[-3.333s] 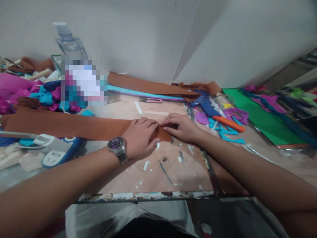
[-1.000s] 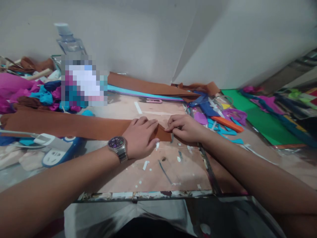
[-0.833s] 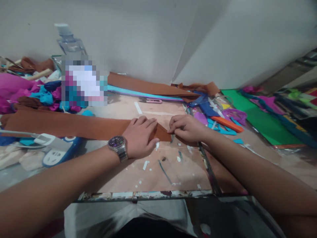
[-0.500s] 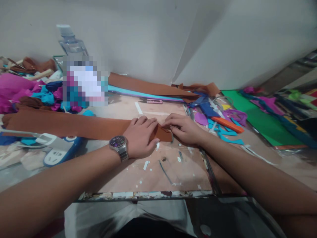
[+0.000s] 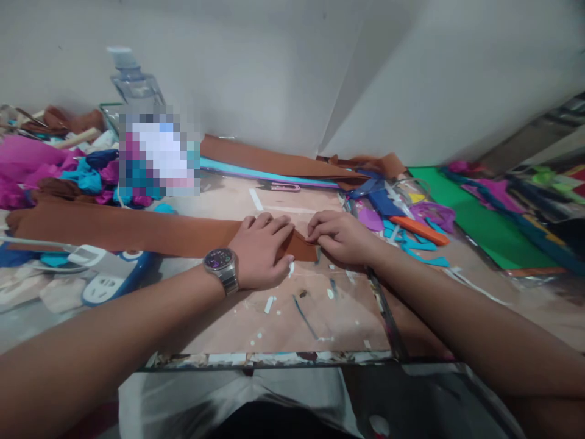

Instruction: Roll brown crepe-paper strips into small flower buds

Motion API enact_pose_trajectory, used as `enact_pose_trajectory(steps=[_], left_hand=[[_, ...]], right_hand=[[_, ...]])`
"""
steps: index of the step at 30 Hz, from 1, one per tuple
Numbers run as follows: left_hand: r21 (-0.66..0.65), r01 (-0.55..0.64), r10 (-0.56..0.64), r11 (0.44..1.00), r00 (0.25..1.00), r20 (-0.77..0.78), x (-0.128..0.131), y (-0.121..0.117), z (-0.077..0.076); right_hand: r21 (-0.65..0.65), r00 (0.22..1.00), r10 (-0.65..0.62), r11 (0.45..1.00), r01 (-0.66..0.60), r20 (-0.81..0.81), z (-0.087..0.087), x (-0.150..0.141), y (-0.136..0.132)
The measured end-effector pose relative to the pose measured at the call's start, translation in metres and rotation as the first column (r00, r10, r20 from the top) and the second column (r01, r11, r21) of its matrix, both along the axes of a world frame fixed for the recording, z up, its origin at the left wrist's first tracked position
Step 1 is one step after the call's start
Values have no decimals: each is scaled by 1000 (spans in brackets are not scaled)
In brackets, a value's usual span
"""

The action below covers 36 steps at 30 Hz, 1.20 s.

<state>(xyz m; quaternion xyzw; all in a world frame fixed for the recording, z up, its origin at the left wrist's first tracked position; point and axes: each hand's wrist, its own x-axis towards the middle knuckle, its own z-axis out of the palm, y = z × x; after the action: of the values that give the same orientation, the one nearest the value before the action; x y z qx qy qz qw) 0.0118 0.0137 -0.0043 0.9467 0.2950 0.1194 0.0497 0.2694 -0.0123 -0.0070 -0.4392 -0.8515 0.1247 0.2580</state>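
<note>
A long brown felt strip (image 5: 119,227) lies across the glass-topped table (image 5: 283,329) from the far left to the middle. My left hand (image 5: 262,251), with a wristwatch (image 5: 220,263) on the wrist, lies flat on the strip near its right end, fingers stretched out. My right hand (image 5: 343,236) is at the strip's folded right tip (image 5: 303,250), fingers curled and pinching the felt there. The two hands almost touch.
A blue and white power strip (image 5: 103,283) lies at the left. Pink and blue scraps (image 5: 68,174) and a water bottle (image 5: 132,79) sit at the back left. More brown felt (image 5: 274,161), an orange cutter (image 5: 418,227), blue offcuts and a green sheet (image 5: 479,222) lie to the right.
My right hand's fingers have shifted back and forth at the strip's right tip, curling, flattening, then curling again. My left hand has stayed pressed on the strip.
</note>
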Motion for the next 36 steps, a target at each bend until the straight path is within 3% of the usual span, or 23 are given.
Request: enact_pose_trajectory(steps=[9, 15, 21, 23, 26, 27, 29, 32, 34, 36], left_hand=[[6, 0, 0, 1000, 1000, 29, 1, 2, 2], [25, -1, -1, 1000, 996, 88, 4, 3, 1], [94, 32, -48, 995, 982, 180, 2, 7, 1], [109, 29, -50, 994, 980, 192, 1, 8, 2], [133, 20, -47, 991, 979, 198, 2, 6, 3], [139, 19, -47, 990, 979, 200, 2, 5, 3], [140, 24, -53, 990, 977, 205, 2, 3, 5], [106, 51, -74, 993, 973, 218, 0, 1, 9], [76, 73, -89, 994, 968, 236, -2, 1, 11], [48, 78, -88, 996, 960, 266, -3, 1, 12]], right_hand=[[-16, 992, 117, 993, -117, 42, 12, 7, -2], [-155, 992, -123, 981, 118, -18, 10, 1, -4], [-233, 981, -184, 958, 167, -55, 13, -9, -11], [-386, 949, -255, 907, 168, -186, 14, -12, -12], [-662, 824, -423, 746, 80, -377, 14, -20, -15], [-709, 786, -464, 704, 48, -408, 15, -23, -16], [-735, 752, -497, 677, 24, -433, 15, -28, -18], [-641, 772, -441, 765, 56, -458, 14, -30, -20], [-482, 828, -342, 870, 101, -444, 12, -29, -21], [-310, 896, -245, 942, 129, -371, 10, -27, -24]])
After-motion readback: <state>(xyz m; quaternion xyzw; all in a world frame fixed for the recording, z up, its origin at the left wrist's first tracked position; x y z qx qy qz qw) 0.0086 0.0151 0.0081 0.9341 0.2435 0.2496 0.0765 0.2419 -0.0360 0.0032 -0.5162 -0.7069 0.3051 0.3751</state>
